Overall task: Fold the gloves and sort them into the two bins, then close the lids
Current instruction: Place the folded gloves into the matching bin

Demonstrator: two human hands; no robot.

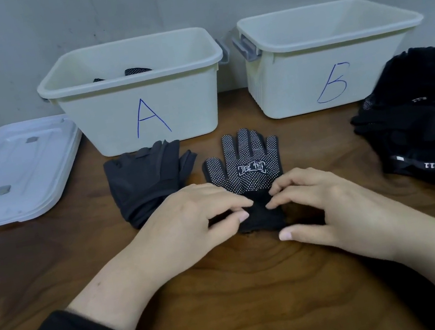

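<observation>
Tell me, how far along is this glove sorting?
Early on. Done: dotted gloves already lie in cream bin A. In hand: both the left hand and right hand pinch the cuff of a black dotted glove. Left: grey gloves, the black glove pile, bin B, the white lids.

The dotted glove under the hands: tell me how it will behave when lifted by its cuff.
The dotted glove is knit fabric lying flat, so it will probably droop limply from the cuff that the left hand and right hand pinch. Its white grip dots likely make it drag rather than slide on the wooden table. It probably weighs little.
</observation>
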